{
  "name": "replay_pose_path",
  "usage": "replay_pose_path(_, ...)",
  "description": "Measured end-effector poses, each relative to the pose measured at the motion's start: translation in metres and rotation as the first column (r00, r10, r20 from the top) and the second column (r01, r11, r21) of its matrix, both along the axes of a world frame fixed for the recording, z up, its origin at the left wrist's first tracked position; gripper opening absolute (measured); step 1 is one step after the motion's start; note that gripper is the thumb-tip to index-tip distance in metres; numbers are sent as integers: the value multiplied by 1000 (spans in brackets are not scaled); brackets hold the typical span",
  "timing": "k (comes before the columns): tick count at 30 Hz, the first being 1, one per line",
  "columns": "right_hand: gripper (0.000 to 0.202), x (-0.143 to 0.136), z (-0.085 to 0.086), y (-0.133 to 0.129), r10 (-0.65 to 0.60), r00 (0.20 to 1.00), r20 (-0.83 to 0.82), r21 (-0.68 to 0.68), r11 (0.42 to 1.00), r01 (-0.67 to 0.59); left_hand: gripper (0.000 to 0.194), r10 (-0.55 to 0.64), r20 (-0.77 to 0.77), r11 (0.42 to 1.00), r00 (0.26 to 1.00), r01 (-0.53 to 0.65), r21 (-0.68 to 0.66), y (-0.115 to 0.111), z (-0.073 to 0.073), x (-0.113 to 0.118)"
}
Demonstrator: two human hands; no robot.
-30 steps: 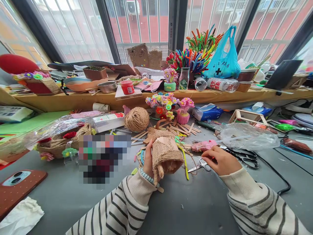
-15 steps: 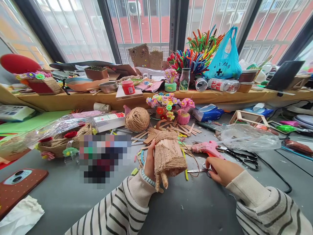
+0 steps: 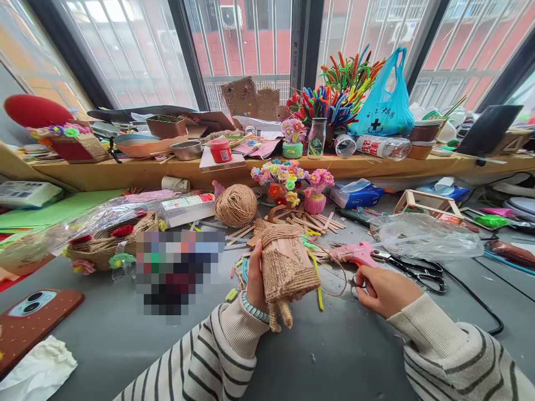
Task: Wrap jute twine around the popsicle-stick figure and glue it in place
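Head view: over desk point(image 3: 334, 356), well short of far edge, twine-wrapped piece point(image 3: 288, 273) sat tilted in left hand point(image 3: 254, 281), partly closed, fingers mostly hidden. Right hand point(image 3: 387, 292) nearly closed on what looked like small scissors point(image 3: 356, 282), blades unclear. Loose twine strand point(image 3: 346, 278) curved between. Step seemed scissor handling; any snip called for steady left grip.

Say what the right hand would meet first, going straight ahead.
Probably the loose twine loop just left of the right hand, then the twine-wrapped piece; depth is unclear, so it might miss the loop.
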State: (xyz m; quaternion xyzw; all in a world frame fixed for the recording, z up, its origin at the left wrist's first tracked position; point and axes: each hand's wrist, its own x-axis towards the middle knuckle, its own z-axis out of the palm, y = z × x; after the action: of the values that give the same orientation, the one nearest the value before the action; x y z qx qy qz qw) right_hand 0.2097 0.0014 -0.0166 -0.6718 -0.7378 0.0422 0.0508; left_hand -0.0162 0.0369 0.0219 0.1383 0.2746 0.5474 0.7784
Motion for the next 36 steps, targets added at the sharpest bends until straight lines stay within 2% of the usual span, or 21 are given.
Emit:
replay_pose_path(2, 11, -1, 5, 0, -40, 995, -92, 67, 997, 46, 53, 24, 2, 1000, 1000, -24, 13, 0, -1, -1)
replay_pose_path(4, 15, -3, 12, -3, -96, 953, -289, 164, 975, 148, 54, 13, -4, 999, 1000, -13, 47, 0, -4, -1)
replay_pose_path(6, 23, -7, 19, -6, -130, 834, -536, 199, 941, 274, 54, 7, -24, 996, 1000, -5, 84, 0, -7, -1)
replay_pose_path(8, 33, -11, 26, -10, -122, 656, -745, 126, 940, 318, 50, 53, -28, 993, 998, -50, 103, -1, -10, 0)
replay_pose_path(9, 37, -15, 29, -12, -107, 551, -828, 71, 954, 293, 48, 81, -36, 990, 996, -76, 115, -2, -10, 1)
replay_pose_path(11, 45, -21, 33, -15, -75, 359, -930, -20, 988, 154, 44, 122, -59, 981, 991, -111, 157, -4, -12, 2)
replay_pose_path(12, 50, -25, 33, -16, -53, 289, -956, -41, 998, 47, 44, 123, -75, 976, 990, -107, 187, -5, -13, 3)
replay_pose_path(14, 58, -32, 32, -17, 15, 212, -977, -28, 979, -200, 45, 116, -109, 965, 987, -86, 246, -6, -15, 3)
replay_pose_path(15, 61, -35, 30, -18, 57, 200, -978, -10, 948, -317, 47, 120, -128, 959, 984, -82, 271, -7, -17, 3)
replay_pose_path(17, 64, -39, 27, -17, 128, 204, -971, 17, 882, -472, 52, 142, -169, 948, 975, -85, 307, -8, -20, 3)
replay_pose_path(20, 68, -41, 21, -17, 173, 233, -957, 12, 825, -565, 61, 181, -212, 931, 960, -97, 352, -9, -24, 3)
replay_pose_path(23, 66, -39, 19, -17, 179, 247, -952, -4, 802, -597, 66, 152, -221, 924, 963, -59, 379, -10, -24, 4)
replay_pose_path(26, 64, -37, 18, -18, 173, 266, -948, -20, 805, -593, 67, 108, -221, 919, 969, -13, 394, -11, -23, 4)
replay_pose_path(36, 65, -31, 12, -15, 179, 320, -930, -52, 800, -597, 63, 89, -237, 905, 967, 20, 424, -15, -21, 3)
